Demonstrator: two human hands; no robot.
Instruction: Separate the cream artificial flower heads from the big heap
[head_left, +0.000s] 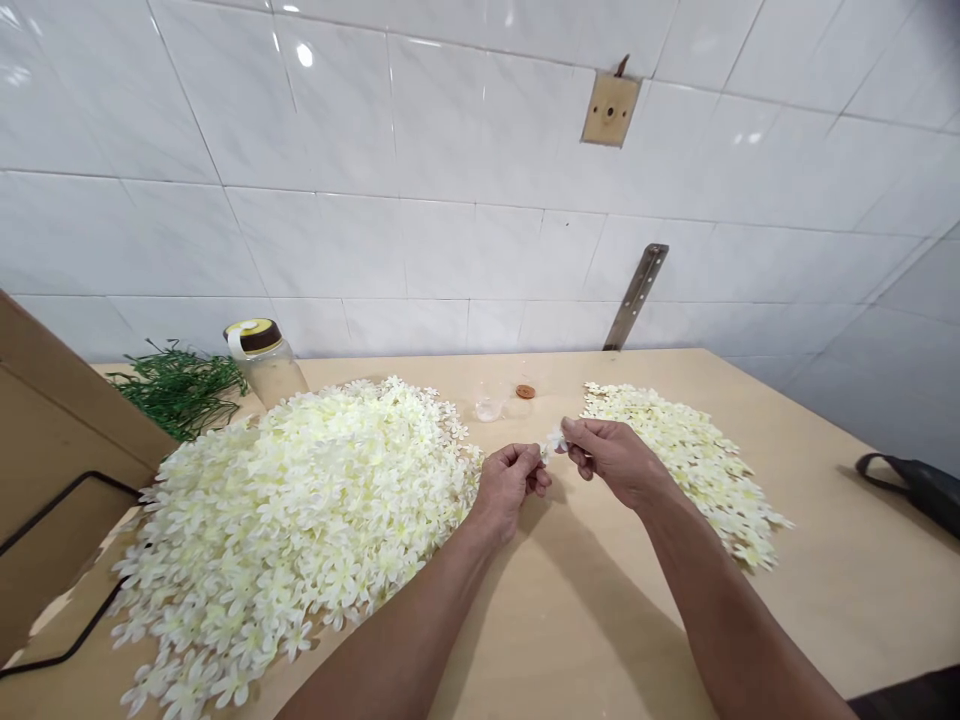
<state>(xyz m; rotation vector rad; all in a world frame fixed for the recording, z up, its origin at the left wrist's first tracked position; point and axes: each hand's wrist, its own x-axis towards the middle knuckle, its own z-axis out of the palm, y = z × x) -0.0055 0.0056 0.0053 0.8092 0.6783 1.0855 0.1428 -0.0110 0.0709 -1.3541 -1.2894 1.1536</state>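
Note:
Between my two hands, just above the table, is a small white artificial flower (553,441). My left hand (517,478) pinches its lower left side, with the fingers curled. The thumb and forefinger of my right hand (604,452) close on its upper right side. Whether it is one flower or a few stacked together, I cannot make out. A big heap of pale yellow-white artificial flowers (315,490) spreads to the left of my left hand. Beyond my right hand lies a smaller, flatter spread of the same flowers (697,460).
A clear bottle (274,375) with a brown and yellow lid stands behind the heap, beside green artificial sprigs (180,385). A small clear container (489,405) and a brown disc (525,391) sit mid-table. Cardboard (67,480) rises at left; a black strap (911,485) lies right.

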